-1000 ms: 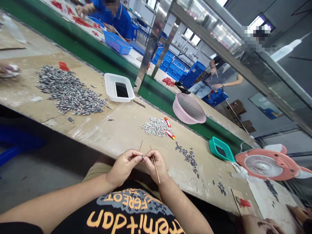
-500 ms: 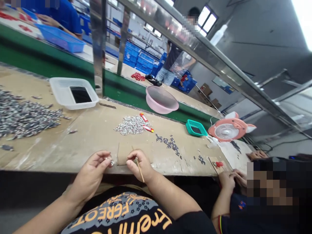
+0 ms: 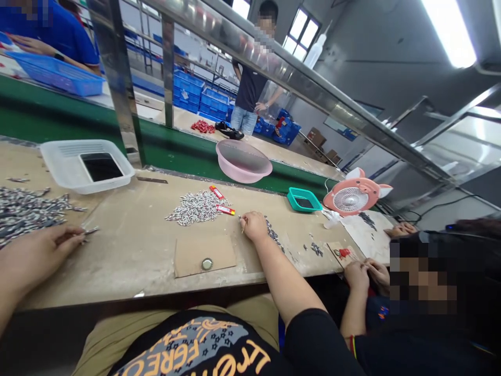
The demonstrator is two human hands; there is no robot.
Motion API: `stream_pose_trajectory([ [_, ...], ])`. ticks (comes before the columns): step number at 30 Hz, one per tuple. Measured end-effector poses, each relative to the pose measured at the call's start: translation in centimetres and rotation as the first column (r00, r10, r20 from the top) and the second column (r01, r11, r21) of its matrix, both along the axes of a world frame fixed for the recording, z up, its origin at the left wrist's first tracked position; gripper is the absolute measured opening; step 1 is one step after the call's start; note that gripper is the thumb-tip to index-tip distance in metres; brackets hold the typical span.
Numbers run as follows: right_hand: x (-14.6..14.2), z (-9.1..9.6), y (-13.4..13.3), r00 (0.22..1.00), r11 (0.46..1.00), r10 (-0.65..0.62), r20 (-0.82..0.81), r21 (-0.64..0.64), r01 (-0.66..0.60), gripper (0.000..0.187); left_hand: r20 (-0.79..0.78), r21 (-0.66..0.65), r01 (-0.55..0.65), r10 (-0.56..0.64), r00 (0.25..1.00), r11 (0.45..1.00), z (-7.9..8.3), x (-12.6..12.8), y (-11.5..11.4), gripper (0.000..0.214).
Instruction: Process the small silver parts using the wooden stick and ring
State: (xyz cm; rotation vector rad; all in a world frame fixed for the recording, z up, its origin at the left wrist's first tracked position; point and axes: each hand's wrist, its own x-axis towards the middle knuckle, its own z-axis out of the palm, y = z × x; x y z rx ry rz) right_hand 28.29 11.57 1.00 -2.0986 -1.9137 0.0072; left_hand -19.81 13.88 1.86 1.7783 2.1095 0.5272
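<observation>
My left hand [image 3: 49, 253] is closed, thumb and fingertips pinching a small grey-and-white pointed piece [image 3: 91, 230] beside a large heap of similar pieces [image 3: 29, 209]. Out to the right, my right hand [image 3: 255, 225] is closed too, on a thin wooden stick [image 3: 243, 227] that is mostly hidden by the fingers. It is by a scatter of small dark pieces [image 3: 276, 236]. Between the hands a round crimped bottle cap [image 3: 206, 263] lies on a cardboard sheet [image 3: 191, 250]. Behind the sheet is a pile of small whitish pieces [image 3: 191, 206] with two red-and-yellow packets [image 3: 225, 210].
Along the back stand a white tray [image 3: 58, 180], a pink basin [image 3: 242, 169], a green basket [image 3: 301, 201] and a pink fan [image 3: 354, 196]. A metal post [image 3: 117, 83] rises behind the table [image 3: 136, 250]. At right, a co-worker's hands [image 3: 364, 274] work close by.
My left hand has moved left to the large heap, and my right hand has moved right and away from me. The bottle cap now shows on the cardboard. The view has shifted.
</observation>
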Motion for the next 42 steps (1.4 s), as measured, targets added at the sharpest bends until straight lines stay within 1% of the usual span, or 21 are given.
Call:
stream_pose_trajectory([
  [2, -0.4, 0.0, 1.0, 0.999, 0.999, -0.025, 0.03, -0.034, 0.026, 0.014, -0.215, 0.016, 0.149, -0.142, 0.966, 0.989, 0.2, -0.1, 0.2, 0.038],
  [3, -0.5, 0.0, 1.5, 0.999, 0.998, -0.035, 0.039, -0.05, 0.037, 0.013, -0.294, 0.067, 0.208, -0.18, 0.939, 0.976, 0.3, 0.0, 0.1, 0.042],
  [4, -0.6, 0.0, 1.8, 0.998, 0.997, -0.043, 0.045, -0.064, 0.045, 0.012, -0.331, 0.152, 0.242, -0.182, 0.926, 0.958, 0.5, 0.1, -0.1, 0.044],
  [6, -0.7, 0.3, 2.2, 0.998, 0.995, -0.048, 0.047, -0.085, 0.051, 0.009, -0.296, 0.311, 0.269, -0.176, 0.939, 0.911, 0.8, 0.9, -0.8, 0.045],
  [8, -0.9, 0.9, 2.3, 0.999, 0.995, -0.039, 0.034, -0.095, 0.042, 0.008, -0.151, 0.416, 0.276, -0.233, 0.961, 0.866, 0.8, 2.4, -2.0, 0.041],
  [9, -1.1, 1.3, 2.1, 0.999, 0.995, -0.03, 0.02, -0.095, 0.032, 0.007, -0.054, 0.442, 0.278, -0.284, 0.957, 0.853, 0.8, 3.5, -2.7, 0.038],
  [11, -2.0, 2.0, 1.4, 1.0, 0.996, 0.002, -0.026, -0.085, -0.004, 0.008, 0.175, 0.418, 0.29, -0.389, 0.904, 0.861, 0.5, 6.2, -4.5, 0.032],
  [12, -2.7, 2.2, 0.7, 0.998, 0.997, 0.025, -0.056, -0.077, -0.03, 0.01, 0.292, 0.378, 0.298, -0.418, 0.86, 0.877, 0.3, 7.8, -5.5, 0.03],
  [14, -4.8, 2.5, -1.2, 0.988, 0.992, 0.092, -0.128, -0.07, -0.101, 0.012, 0.535, 0.28, 0.333, -0.435, 0.725, 0.9, -0.2, 11.0, -7.5, 0.03],
  [16, -7.4, 2.3, -3.7, 0.95, 0.976, 0.179, -0.256, -0.077, -0.205, 0.013, 0.75, 0.168, 0.358, -0.355, 0.558, 0.919, -0.5, 13.9, -9.5, 0.031],
  [17, -8.7, 2.1, -5.1, 0.864, 0.96, 0.227, -0.45, -0.048, -0.277, 0.013, 0.833, 0.114, 0.373, -0.293, 0.47, 0.921, -0.7, 15.2, -10.3, 0.032],
  [18, -9.9, 1.9, -6.4, 0.749, 0.942, 0.256, -0.611, -0.015, -0.335, 0.014, 0.893, 0.067, 0.379, -0.224, 0.389, 0.923, -0.8, 16.2, -11.0, 0.033],
  [20, -11.8, 1.5, -8.7, 0.551, 0.916, 0.266, -0.791, 0.03, -0.401, 0.014, 0.956, -0.002, 0.384, -0.111, 0.27, 0.923, -1.1, 17.7, -12.2, 0.031],
  [21, -12.4, 1.2, -9.5, 0.483, 0.91, 0.259, -0.837, 0.044, -0.412, 0.015, 0.97, -0.017, 0.377, -0.076, 0.232, 0.926, -1.2, 18.1, -12.5, 0.029],
  [23, -13.2, 0.9, -10.5, 0.413, 0.909, 0.235, -0.88, 0.049, -0.413, 0.016, 0.984, -0.02, 0.355, -0.046, 0.175, 0.935, -1.5, 18.6, -13.1, 0.024],
  [25, -13.5, 0.6, -10.8, 0.388, 0.907, 0.211, -0.897, 0.032, -0.42, 0.017, 0.992, -0.013, 0.341, -0.032, 0.126, 0.94, -1.6, 18.6, -13.4, 0.021],
  [27, -13.3, 0.5, -10.9, 0.396, 0.898, 0.208, -0.895, 0.014, -0.44, 0.017, 0.996, -0.025, 0.343, -0.007, 0.091, 0.939, -1.8, 18.5, -13.5, 0.019],
  [30, -12.1, 0.6, -11.1, 0.454, 0.89, 0.268, -0.85, 0.037, -0.455, 0.017, 0.998, -0.057, 0.338, 0.041, 0.054, 0.939, -2.0, 18.1, -13.6, 0.017],
  [34, -9.7, 0.5, -11.3, 0.591, 0.888, 0.426, -0.685, 0.192, -0.418, 0.024, 0.993, -0.107, 0.309, 0.114, -0.005, 0.945, -2.4, 17.8, -13.5, 0.016],
  [37, -8.8, -0.2, -11.2, 0.661, 0.867, 0.492, -0.567, 0.251, -0.43, 0.021, 0.988, -0.14, 0.306, 0.152, -0.018, 0.942, -2.6, 17.8, -13.4, 0.016],
  [42, -9.2, -1.2, -11.0, 0.697, 0.866, 0.494, -0.52, 0.22, -0.449, 0.022, 0.984, -0.165, 0.329, 0.178, -0.009, 0.93, -2.4, 18.0, -13.3, 0.015],
])
